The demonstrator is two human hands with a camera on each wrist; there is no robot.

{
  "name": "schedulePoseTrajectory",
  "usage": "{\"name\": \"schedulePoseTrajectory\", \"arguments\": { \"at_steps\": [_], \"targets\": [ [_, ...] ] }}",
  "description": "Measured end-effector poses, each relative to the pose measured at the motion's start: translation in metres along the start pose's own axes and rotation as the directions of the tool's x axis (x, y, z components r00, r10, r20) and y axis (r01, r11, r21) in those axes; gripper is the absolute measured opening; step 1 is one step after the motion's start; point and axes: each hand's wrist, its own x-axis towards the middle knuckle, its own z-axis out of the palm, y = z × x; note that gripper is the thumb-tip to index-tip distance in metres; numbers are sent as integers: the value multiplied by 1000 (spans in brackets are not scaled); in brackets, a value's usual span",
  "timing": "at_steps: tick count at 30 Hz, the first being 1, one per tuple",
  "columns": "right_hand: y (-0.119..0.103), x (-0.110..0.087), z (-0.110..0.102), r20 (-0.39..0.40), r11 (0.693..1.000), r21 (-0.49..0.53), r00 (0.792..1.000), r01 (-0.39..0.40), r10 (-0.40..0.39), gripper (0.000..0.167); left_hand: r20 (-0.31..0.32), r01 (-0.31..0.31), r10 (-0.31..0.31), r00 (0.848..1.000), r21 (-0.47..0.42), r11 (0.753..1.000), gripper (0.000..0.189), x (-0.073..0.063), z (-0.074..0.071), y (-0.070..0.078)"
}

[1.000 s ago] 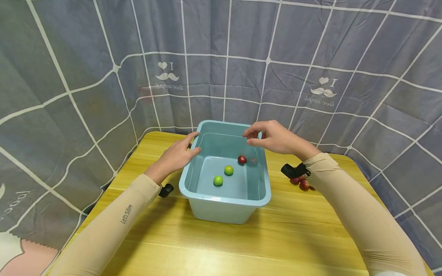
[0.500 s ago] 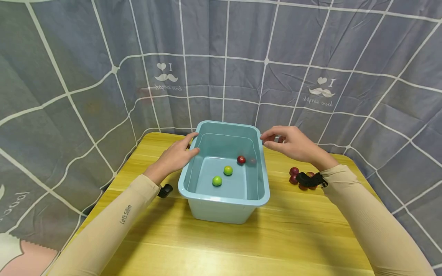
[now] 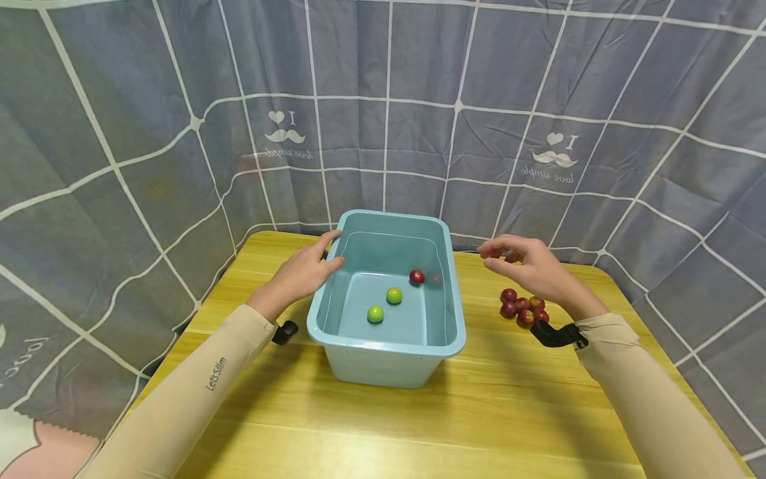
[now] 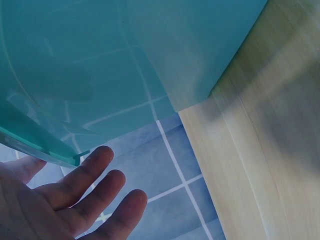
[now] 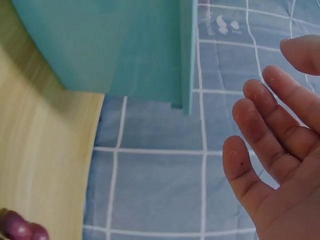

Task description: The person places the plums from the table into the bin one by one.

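Observation:
A light blue plastic tub [image 3: 385, 346] stands on the wooden table. Inside lie two small round green fruits, one nearer the front [image 3: 375, 314] and one farther back [image 3: 393, 296], plus a dark red round fruit [image 3: 417, 277] by the right wall. My left hand [image 3: 297, 274] rests at the tub's left rim, index finger and thumb at the edge; in the left wrist view its other fingers [image 4: 102, 197] extend loosely outside the wall. My right hand [image 3: 529, 266] hovers right of the tub, fingers slightly bent, palm holding nothing in the right wrist view. Below it sits a cluster of red fruits [image 3: 522, 304].
Several red round fruits make up that cluster on the right of the yellow wooden table [image 3: 383, 432]. A grey curtain with white grid lines [image 3: 419, 153] hangs behind and at both sides. Black camera mounts [image 3: 286, 332] sit at both wrists.
My right hand has moved from over the tub's right side out to the right, clear of the rim, uncovering the red fruits. The left hand and the fruits in the tub stay put.

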Motion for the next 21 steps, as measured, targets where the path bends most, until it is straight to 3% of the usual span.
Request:
{"name": "schedulePoseTrajectory", "arguments": {
  "at_steps": [8, 21],
  "targets": [
    [22, -20, -3, -62, 995, 77, 996, -58, 63, 21, 12, 9, -9, 1000, -2, 1000, 67, 2, -1, 3],
    [59, -42, -4, -80, 984, 107, 985, -144, 153, 30, 20, 24, -24, 1000, -3, 1000, 66, 3, -1, 4]
  ]
}}
